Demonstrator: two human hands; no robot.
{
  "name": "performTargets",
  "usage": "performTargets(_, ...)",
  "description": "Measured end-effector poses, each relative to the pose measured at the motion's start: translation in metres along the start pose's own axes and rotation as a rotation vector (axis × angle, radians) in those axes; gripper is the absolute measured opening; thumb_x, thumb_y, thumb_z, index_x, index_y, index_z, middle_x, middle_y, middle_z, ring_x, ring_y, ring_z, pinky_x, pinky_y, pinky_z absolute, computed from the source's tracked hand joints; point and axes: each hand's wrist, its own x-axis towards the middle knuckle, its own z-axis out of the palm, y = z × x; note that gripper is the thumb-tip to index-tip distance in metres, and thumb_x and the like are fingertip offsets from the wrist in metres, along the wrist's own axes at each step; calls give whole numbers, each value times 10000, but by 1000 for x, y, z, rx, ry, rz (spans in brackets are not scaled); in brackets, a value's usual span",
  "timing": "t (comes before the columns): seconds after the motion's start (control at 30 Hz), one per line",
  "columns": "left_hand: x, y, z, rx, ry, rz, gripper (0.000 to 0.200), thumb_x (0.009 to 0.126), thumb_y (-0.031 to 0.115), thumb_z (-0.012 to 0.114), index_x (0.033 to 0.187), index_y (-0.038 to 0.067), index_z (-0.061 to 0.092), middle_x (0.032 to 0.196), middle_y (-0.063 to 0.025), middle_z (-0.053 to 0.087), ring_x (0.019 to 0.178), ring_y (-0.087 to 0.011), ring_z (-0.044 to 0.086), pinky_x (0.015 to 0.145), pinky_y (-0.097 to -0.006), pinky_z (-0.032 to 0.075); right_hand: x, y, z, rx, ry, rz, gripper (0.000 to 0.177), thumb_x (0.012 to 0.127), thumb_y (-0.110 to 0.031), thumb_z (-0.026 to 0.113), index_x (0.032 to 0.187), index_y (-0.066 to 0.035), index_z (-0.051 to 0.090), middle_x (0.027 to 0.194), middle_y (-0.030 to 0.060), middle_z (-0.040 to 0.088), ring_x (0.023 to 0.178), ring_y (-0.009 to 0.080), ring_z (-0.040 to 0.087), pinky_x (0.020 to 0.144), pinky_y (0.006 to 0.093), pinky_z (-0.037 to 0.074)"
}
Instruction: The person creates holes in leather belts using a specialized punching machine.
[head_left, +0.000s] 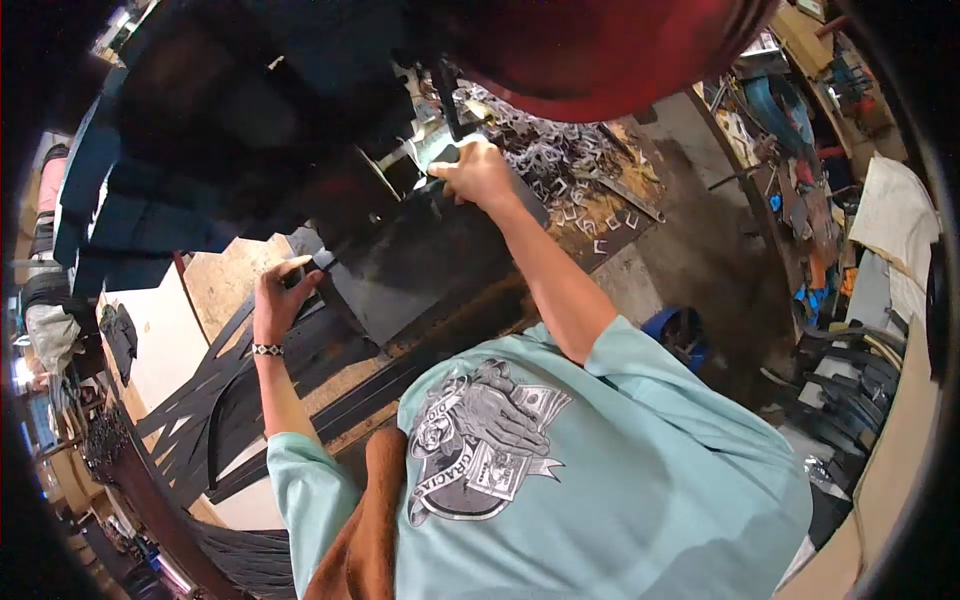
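A dark machine point(260, 110) fills the upper left, with a flat dark plate point(400, 265) below it. My right hand point(477, 175) is at a brightly lit spot beside a thin upright rod, its fingers bent together; what they hold, if anything, is too small to tell. At the plate's left edge my left hand point(285, 295) pinches the end of a dark strip between thumb and fingers. Many long black strips point(240, 370) lie below and to the left of that hand.
A large red rounded part point(610, 50) hangs overhead. Pale U-shaped pieces point(545, 150) are heaped behind my right hand, near a flat metal bar point(628, 197). A blue wheel point(675, 335) stands on the floor at right. Cluttered shelving point(800, 200) lines the right side.
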Motion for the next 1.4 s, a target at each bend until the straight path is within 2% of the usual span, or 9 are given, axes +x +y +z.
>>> performTargets(0.2, 3, 16, -5, 135, -13, 26, 381, 853, 300, 861, 1104, 23, 787, 838, -66, 746, 762, -114, 618, 724, -304, 507, 11, 22, 11, -195, 86, -128, 392, 878, -350, 785, 783, 29, 740, 606, 129, 706, 555, 234, 714, 648, 386, 593)
performTargets(0.27, 2, 20, -7, 155, -31, -10, 370, 854, 295, 857, 1098, 26, 789, 828, -59, 742, 751, -105, 610, 704, -303, 501, 3, 8, 21, -357, 388, -222, 388, 878, -340, 780, 763, 29, 744, 582, 127, 695, 540, 231, 704, 616, 395, 585)
performTargets(0.37, 2, 22, -9, 203, -49, -26, 333, 863, 277, 846, 1078, 29, 791, 789, -53, 725, 717, -104, 598, 687, -311, 498, -3, -17, -10, -41, 21, -50, 364, 861, -306, 800, 735, 31, 743, 630, 119, 722, 548, 211, 710, 602, 371, 582)
performTargets(0.4, -1, 21, -5, 169, -45, -3, 331, 862, 276, 846, 1078, 31, 792, 787, -59, 726, 716, -107, 604, 689, -314, 501, 7, 3, -4, -19, -16, 22, 401, 794, -347, 841, 824, 38, 736, 765, 214, 744, 799, 354, 762, 769, 444, 600)
performTargets(0.6, -1, 31, -8, 221, -12, 69, 327, 855, 257, 851, 1067, 17, 786, 864, -120, 775, 766, -133, 683, 722, -327, 526, -13, -33, -23, 179, -77, 64, 368, 802, -311, 846, 855, 41, 752, 729, 180, 746, 728, 280, 769, 703, 428, 604)
performTargets(0.8, -11, 43, -26, -68, -12, 60, 299, 905, 196, 826, 1058, -52, 759, 959, -94, 790, 847, -139, 696, 756, -302, 533, -3, -10, 0, -117, 136, -62, 273, 874, -232, 791, 854, 38, 757, 652, 116, 722, 534, 157, 684, 536, 336, 536)
performTargets(0.87, -3, 7, -12, -29, -49, 48, 313, 909, 205, 823, 1073, -53, 756, 940, -93, 786, 836, -130, 685, 760, -303, 533, -19, -35, -25, 241, -48, 36, 228, 870, -215, 789, 817, 4, 754, 616, 84, 684, 468, 133, 589, 477, 307, 450)
performTargets(1.17, -2, 15, -16, 44, -15, 65, 315, 888, 263, 819, 1055, 1, 767, 785, -68, 706, 692, -132, 565, 656, -335, 475, -6, -6, -8, 315, -35, 82, 302, 877, -234, 797, 827, 60, 750, 656, 117, 715, 536, 172, 682, 526, 358, 524)
performTargets(1.4, -5, 23, -7, 99, -12, 61, 297, 922, 280, 809, 1006, 1, 752, 740, 12, 639, 685, -70, 526, 598, -292, 428, -15, -7, -10, 911, -198, 219, 190, 854, -96, 813, 941, -34, 657, 740, 97, 700, 507, 147, 625, 387, 244, 358)
